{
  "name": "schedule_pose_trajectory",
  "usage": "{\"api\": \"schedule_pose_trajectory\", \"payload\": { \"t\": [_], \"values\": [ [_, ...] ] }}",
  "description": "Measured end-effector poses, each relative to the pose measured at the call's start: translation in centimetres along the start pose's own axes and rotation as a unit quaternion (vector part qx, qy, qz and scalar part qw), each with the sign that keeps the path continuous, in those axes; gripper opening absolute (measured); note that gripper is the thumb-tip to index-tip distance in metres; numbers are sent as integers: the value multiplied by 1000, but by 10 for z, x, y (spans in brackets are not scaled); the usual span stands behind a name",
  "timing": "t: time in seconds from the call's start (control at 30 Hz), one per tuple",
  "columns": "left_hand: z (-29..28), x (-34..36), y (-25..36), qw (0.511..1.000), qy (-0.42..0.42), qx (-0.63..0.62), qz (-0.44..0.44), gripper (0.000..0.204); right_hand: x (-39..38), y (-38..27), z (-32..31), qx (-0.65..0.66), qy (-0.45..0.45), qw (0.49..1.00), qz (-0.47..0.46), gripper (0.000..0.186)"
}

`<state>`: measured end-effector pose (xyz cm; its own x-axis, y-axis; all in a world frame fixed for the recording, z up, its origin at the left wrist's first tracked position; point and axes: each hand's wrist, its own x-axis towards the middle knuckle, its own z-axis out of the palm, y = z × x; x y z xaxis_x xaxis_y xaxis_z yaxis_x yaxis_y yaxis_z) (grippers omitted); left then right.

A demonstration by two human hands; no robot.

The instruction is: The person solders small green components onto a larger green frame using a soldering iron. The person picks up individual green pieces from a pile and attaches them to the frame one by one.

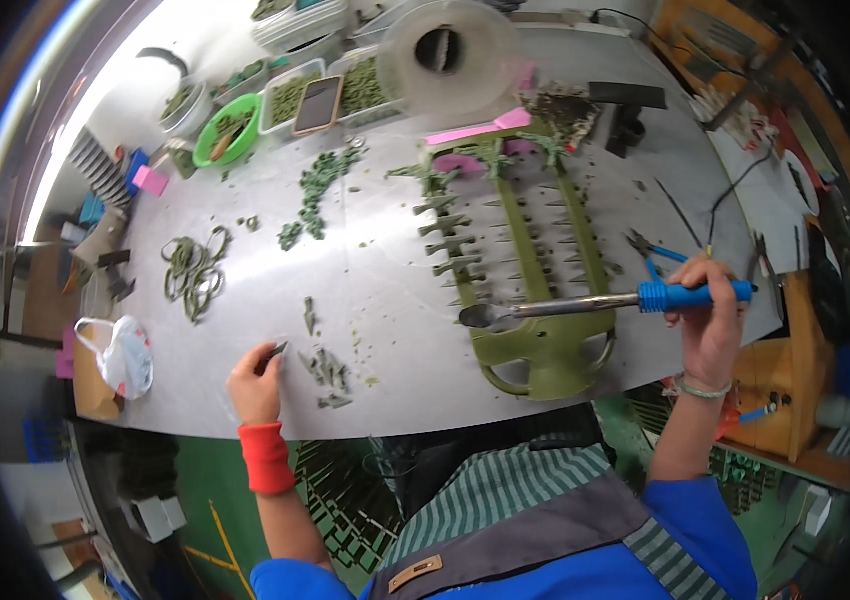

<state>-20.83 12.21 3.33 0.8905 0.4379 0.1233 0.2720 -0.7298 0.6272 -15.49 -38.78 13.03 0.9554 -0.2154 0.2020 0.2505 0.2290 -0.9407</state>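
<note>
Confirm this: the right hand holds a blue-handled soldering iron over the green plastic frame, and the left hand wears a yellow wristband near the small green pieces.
One detail is wrong: the wristband on the left hand is red, not yellow, as the head view shows. The right hand does hold the blue-handled soldering iron over the green plastic frame, and the small green pieces lie beside the left hand.

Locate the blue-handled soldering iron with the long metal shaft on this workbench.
In the head view the blue-handled soldering iron is on the person's right, held in the right hand, its tip over the near end of the olive-green plastic rack.
</note>
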Motion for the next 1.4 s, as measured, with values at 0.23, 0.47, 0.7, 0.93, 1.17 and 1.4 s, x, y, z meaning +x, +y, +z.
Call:
{"api": "schedule_pose_trajectory", "payload": {
  "t": [0.23,0.47,0.7,0.93,1.17,1.4],
  "values": [
    [36,-9,130,935,-180,-290,93,18,-2,0,-5,-17,34,999,-2,28],
    [80,-11,185,937,-170,-275,132,12,3,15,-9,-1,37,999,15,28],
    [104,-6,187,946,-156,-220,177,7,8,34,-8,39,44,998,31,27],
    [103,-7,192,957,-132,-164,198,10,13,39,-4,38,31,998,36,27],
    [98,-8,188,959,-106,-138,224,13,7,17,-14,-6,12,1000,3,27],
    [67,34,107,980,59,-184,51,20,3,17,-22,0,-7,1000,11,27]
  ]
}}
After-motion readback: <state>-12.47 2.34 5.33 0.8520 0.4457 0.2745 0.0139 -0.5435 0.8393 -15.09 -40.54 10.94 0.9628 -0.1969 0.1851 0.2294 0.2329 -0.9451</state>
